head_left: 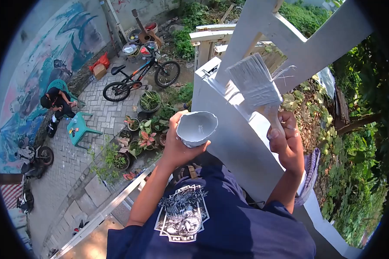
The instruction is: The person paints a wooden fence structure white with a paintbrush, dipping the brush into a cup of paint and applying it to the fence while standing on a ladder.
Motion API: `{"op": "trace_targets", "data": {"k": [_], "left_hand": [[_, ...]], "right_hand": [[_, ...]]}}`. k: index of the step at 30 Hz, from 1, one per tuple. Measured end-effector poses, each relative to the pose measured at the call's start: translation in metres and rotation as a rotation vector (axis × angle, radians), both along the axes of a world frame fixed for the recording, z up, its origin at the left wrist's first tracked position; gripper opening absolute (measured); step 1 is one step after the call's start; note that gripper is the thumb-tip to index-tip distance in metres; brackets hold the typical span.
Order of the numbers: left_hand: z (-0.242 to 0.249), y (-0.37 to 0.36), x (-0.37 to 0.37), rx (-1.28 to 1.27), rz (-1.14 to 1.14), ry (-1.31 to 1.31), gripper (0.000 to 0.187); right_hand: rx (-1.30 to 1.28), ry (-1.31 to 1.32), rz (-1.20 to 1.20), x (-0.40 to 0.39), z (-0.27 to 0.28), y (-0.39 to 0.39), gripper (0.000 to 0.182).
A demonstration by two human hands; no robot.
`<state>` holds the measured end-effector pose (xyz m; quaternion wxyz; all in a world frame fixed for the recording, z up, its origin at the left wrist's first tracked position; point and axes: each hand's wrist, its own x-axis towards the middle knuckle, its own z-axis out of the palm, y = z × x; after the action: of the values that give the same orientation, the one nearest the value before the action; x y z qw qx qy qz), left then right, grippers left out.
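Observation:
My left hand (177,144) is wrapped around a small grey-coated cup (198,128) with a ragged rim; a little grey paint shows inside it. Raised on the other side, my right hand (286,140) grips the handle of a wide paintbrush (256,83). Its bristles are caked with grey paint, point up and away from me, and a few stray ones stick out to the right. Behind the brush stands a grey-painted frame (315,56) with angled boards. A grey flat panel (233,142) runs below it, between my two hands.
Below on the left are a bicycle (136,80), potted plants (145,136), a teal stool (83,129) and a seated person (58,103). A pale rail (101,216) crosses at lower left. Striped cloth (309,177) hangs by my right arm; foliage (354,159) lies beyond.

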<state>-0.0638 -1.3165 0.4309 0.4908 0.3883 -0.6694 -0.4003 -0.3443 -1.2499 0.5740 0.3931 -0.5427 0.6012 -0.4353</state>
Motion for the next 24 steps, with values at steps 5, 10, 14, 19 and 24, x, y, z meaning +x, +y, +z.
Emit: {"op": "trace_targets", "data": {"k": [5,10,14,19,24], "left_hand": [[0.003,-0.008,0.012,-0.036,0.024,-0.032,0.099],[0.004,-0.014,0.021,0.046,0.059,-0.007,0.098],[-0.002,-0.018,0.027,0.064,0.089,-0.02,0.099],[-0.004,-0.019,0.032,0.084,0.106,-0.039,0.098],[-0.001,-0.02,0.037,0.061,0.118,-0.064,0.099]], "right_hand": [[-0.292,0.185,-0.113,0.011,0.02,-0.028,0.022],[-0.339,0.127,-0.084,0.02,0.023,-0.044,0.027],[-0.347,0.045,-0.048,0.021,0.027,-0.055,0.028],[-0.482,-0.032,-0.037,0.007,0.027,-0.066,0.028],[-0.447,-0.012,0.048,0.01,0.016,-0.069,0.033]]}}
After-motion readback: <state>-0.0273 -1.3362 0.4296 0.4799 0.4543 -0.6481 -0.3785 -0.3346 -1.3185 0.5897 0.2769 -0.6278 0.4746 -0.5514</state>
